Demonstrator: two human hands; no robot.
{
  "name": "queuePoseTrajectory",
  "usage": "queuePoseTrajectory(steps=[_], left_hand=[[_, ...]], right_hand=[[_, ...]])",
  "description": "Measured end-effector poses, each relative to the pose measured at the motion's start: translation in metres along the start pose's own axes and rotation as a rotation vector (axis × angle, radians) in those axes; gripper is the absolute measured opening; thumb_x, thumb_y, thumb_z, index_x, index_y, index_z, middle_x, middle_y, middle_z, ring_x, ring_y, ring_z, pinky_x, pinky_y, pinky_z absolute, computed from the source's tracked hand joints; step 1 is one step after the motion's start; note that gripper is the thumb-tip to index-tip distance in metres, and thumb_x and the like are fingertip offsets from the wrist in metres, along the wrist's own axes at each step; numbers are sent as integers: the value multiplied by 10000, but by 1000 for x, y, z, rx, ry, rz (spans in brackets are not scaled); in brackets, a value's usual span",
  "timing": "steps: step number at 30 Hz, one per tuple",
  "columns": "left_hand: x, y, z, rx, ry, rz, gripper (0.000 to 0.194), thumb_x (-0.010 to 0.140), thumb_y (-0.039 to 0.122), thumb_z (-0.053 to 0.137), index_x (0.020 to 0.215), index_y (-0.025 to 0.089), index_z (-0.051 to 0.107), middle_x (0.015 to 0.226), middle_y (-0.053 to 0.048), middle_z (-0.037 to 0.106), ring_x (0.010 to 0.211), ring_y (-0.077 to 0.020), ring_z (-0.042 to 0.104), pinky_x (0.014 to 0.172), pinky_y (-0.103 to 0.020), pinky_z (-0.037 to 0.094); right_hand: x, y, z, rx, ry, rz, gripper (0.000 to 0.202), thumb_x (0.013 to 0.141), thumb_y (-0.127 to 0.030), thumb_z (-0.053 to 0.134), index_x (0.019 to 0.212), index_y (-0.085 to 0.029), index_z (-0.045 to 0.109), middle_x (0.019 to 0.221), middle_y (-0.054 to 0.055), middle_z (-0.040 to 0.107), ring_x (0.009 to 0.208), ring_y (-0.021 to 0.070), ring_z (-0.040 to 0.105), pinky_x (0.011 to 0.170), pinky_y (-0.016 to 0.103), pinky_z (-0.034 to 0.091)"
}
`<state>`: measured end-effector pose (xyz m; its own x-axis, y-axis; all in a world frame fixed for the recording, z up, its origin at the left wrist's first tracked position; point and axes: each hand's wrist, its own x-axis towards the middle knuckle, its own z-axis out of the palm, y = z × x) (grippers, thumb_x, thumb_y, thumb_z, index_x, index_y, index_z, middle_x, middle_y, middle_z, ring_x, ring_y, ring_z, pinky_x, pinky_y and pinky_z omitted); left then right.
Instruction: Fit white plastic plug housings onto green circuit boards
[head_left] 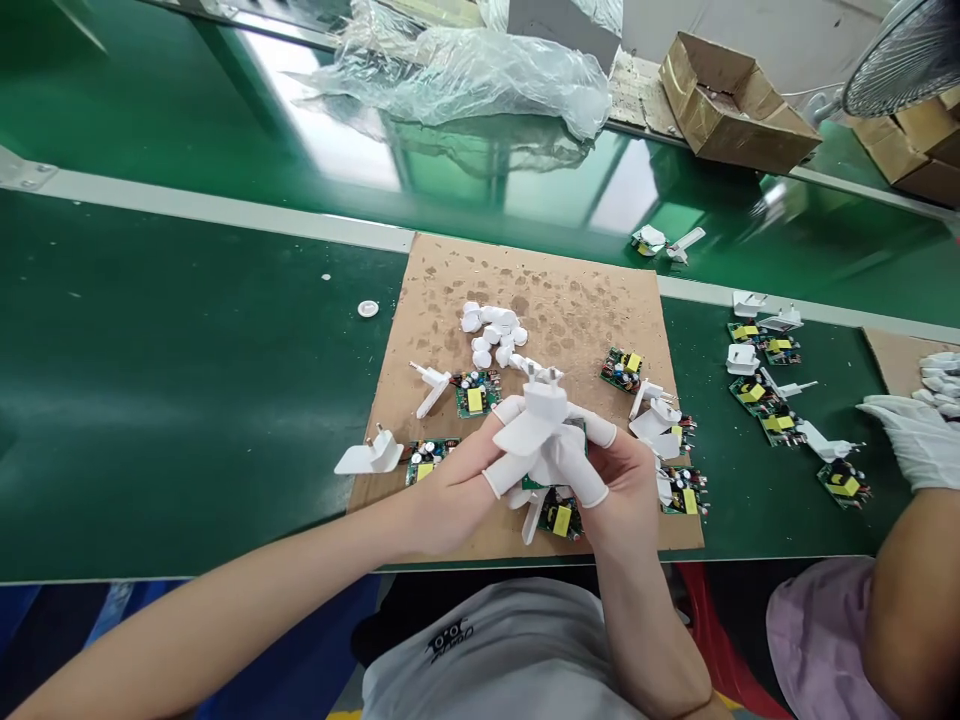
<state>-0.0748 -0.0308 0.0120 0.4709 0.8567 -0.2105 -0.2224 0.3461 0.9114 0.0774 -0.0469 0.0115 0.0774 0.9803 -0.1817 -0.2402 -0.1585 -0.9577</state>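
Note:
My left hand (469, 495) and my right hand (619, 470), both in white finger cots, meet in front of me above the cardboard sheet. Between them is a white plug cover (534, 420) with two metal pins pointing up and away. My left fingers are closed on it. My right fingers are pressed against a green circuit board (532, 484) just behind and under the cover; most of that board is hidden by the fingers. Beneath the hands lies another circuit board (561, 518) with a yellow transformer. Small white caps (491, 335) lie in a pile beyond my hands.
More boards with plug covers lie on the cardboard sheet (442, 265) and the green table (187, 380). At right is a co-worker's gloved hand (911, 435). A moving-belt-like green surface (225, 130) runs behind, with plastic film (465, 75), a carton (739, 110) and a fan (900, 60) beyond.

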Motion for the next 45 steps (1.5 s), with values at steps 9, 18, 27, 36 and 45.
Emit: queuePoseTrajectory(steps=[9, 18, 27, 36, 45], left_hand=[[2, -1, -1, -21, -42, 36, 421, 883, 516, 644, 1152, 192, 643, 786, 1, 556, 606, -86, 423, 535, -212, 396], [2, -5, -6, -53, -65, 59, 421, 904, 501, 623, 1197, 198, 632, 718, 19, 522, 592, -92, 412, 534, -216, 396], [2, -5, -5, -130, -115, 38, 380, 918, 465, 624, 1193, 202, 626, 807, -10, 581, 604, -89, 474, 532, -205, 425], [1, -2, 0, 89, -193, 247, 454, 941, 502, 554, 1279, 205, 615, 891, -69, 666, 883, -195, 627, 779, -295, 552], [3, -5, 0, 2, -141, 167, 513, 909, 527, 602, 1321, 220, 607, 989, -63, 667, 766, -141, 558, 687, -246, 502]], right_hand=[[-8, -6, -11, -28, -160, -35, 328, 821, -359, 783, 1122, -233, 754, 1034, 72, 765, 924, 242, 710, 777, 353, 618], [-9, -10, -17, -20, -295, -56, 420, 859, -285, 749, 1272, -260, 677, 1198, 76, 727, 1076, 247, 695, 923, 374, 601], [-4, -16, -25, 17, -346, 2, 413, 807, -339, 798, 1210, -276, 732, 1052, 53, 771, 929, 230, 730, 755, 316, 631], [-1, -3, -10, 30, -51, -68, 249, 831, -493, 747, 909, -272, 829, 917, 56, 804, 796, 228, 747, 659, 312, 624], [-2, -1, -4, 50, -50, -84, 224, 821, -405, 775, 982, -255, 818, 959, 60, 803, 831, 243, 755, 720, 356, 642]])
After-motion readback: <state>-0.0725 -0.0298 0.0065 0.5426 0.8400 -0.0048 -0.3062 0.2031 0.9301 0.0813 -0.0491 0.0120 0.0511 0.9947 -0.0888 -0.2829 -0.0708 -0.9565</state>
